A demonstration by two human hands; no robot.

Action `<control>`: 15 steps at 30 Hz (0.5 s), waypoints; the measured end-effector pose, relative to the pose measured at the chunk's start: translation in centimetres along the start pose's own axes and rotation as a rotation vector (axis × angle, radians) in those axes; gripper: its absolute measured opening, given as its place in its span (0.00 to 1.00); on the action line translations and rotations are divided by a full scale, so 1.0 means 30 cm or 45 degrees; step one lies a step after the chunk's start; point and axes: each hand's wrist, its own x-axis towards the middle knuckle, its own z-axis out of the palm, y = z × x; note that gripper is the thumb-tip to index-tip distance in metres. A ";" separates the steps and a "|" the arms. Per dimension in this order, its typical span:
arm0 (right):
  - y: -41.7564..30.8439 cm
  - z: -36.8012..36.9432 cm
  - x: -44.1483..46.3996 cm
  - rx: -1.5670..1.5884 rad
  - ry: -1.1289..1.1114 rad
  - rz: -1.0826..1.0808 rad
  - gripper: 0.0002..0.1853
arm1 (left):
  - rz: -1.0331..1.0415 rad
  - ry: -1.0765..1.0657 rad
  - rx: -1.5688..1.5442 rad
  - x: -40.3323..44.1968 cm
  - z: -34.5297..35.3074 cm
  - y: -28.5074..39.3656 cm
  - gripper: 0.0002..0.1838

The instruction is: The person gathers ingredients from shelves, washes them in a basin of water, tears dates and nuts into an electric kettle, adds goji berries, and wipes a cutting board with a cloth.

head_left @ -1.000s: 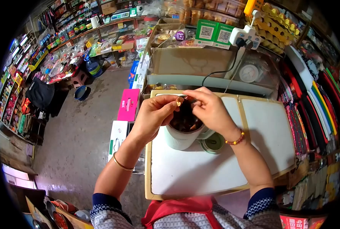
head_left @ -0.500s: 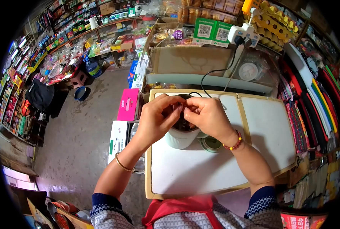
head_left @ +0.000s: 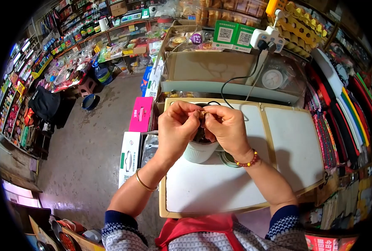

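Both hands meet over a white electric cup (head_left: 197, 153) with a dark inside and dark contents. Between the fingertips is a small brownish piece (head_left: 202, 113), too small to name. My left hand (head_left: 177, 125) is closed in a pinch on its left side. My right hand (head_left: 228, 127), with a beaded bracelet at the wrist, pinches the same piece from the right. The hands hide much of the cup's opening. A round greenish lid (head_left: 228, 159) lies on the table just right of the cup, partly covered by my right wrist.
The white table (head_left: 211, 192) has a tan edge. A black cord (head_left: 224, 85) runs from a power strip (head_left: 268, 38) down behind the cup. Pink (head_left: 140, 115) and white boxes (head_left: 129, 157) stand left of the table. Folded cloths (head_left: 340, 108) are stacked at the right.
Both hands have lifted slightly and drawn a little closer to me, and the brownish piece now shows between the fingertips. The right wrist has shifted left and covers more of the lid.
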 end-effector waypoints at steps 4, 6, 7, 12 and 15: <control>0.007 -0.003 0.008 0.050 -0.033 -0.058 0.07 | -0.022 0.071 -0.025 0.002 0.012 -0.004 0.04; 0.008 -0.008 0.013 0.131 -0.047 -0.082 0.07 | 0.040 0.047 0.094 0.007 0.000 0.000 0.04; 0.004 -0.017 0.014 0.131 -0.059 -0.060 0.07 | 0.040 0.044 0.094 0.009 -0.001 0.002 0.04; 0.007 -0.025 0.017 0.075 -0.028 -0.092 0.07 | -0.065 -0.059 0.054 0.010 -0.009 0.010 0.04; 0.026 -0.024 0.020 0.034 -0.003 -0.133 0.07 | -0.209 -0.066 -0.131 0.014 -0.014 0.005 0.04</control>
